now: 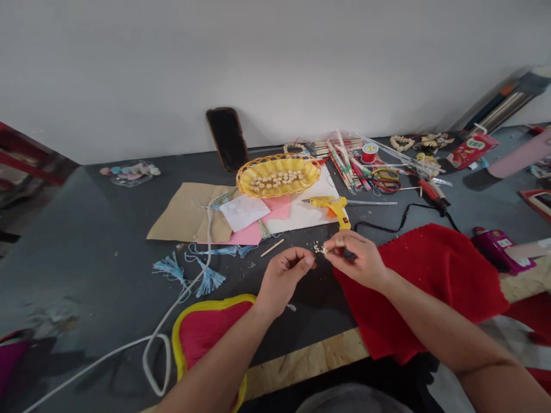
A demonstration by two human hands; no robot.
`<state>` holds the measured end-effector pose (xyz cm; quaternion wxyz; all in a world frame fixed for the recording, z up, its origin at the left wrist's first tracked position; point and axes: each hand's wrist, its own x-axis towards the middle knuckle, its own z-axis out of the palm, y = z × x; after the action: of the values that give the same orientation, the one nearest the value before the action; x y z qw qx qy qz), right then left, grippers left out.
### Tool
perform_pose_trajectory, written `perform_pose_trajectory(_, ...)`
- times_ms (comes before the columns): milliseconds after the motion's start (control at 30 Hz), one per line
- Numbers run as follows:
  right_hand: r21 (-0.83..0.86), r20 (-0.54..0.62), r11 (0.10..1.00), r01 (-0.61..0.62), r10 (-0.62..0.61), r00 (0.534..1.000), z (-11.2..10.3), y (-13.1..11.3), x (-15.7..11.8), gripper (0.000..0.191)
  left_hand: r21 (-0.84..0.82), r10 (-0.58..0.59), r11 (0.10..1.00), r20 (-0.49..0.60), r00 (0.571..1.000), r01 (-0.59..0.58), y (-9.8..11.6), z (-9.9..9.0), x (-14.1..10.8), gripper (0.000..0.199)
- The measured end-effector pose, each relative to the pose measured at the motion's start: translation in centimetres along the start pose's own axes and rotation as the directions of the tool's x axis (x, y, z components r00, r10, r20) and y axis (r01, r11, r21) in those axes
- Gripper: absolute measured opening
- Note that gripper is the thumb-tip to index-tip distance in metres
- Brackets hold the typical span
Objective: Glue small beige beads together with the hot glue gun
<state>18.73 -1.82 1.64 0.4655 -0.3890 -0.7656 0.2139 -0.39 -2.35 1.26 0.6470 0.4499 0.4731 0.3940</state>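
Observation:
My left hand [284, 278] is closed, thumb against the bent index finger; whatever it pinches is too small to make out. Facing it, my right hand [359, 258] pinches a small cream-coloured piece [325, 250] at the fingertips. Tiny cream bits [317, 246] lie on the dark table between the two hands. Just behind my right hand, a yellow glue gun [329, 203] rests on its side with a clear glue stick [372, 203] in its back. A yellow woven basket [245, 183] farther back holds many small cream flower-like pieces [278, 179].
Red felt [413, 275] lies under my right forearm, and a yellow-edged red pad [206, 327] near my left. A white cable [209, 241] crosses blue tassels [210, 279]. A phone [227, 137] leans on the wall. Scissors [386, 179] and a purple container [501, 249] are rightward.

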Motion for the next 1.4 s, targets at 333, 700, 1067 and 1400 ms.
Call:
perform_pose_trajectory(333,-0.347,0.138,0.937,0.031,0.018,0.990,-2.9,2.6,10.5,0.012,0.173,0.210,0.965,-0.059,0.976,-0.197,-0.8,-0.8,0.3,0.044)
perform_pose_trajectory(700,-0.782,0.315,0.623,0.032,0.351,0.882,2.2,8.6,20.9,0.023,0.429,0.508,0.761,0.072,0.858,-0.486,-0.5,-1.0,0.9,0.027)
perform_pose_trajectory(1067,-0.850,0.393,0.506,0.149,0.418,0.819,4.2,10.4,22.6,0.027,0.437,0.531,0.739,0.090,0.843,-0.512,-0.8,-1.0,1.3,0.027)
perform_pose_trajectory(1400,-0.839,0.467,0.490,0.238,0.421,0.778,4.4,10.8,23.0,0.028,0.468,0.516,0.733,0.091,0.852,-0.494,-0.8,-1.0,1.4,0.028)
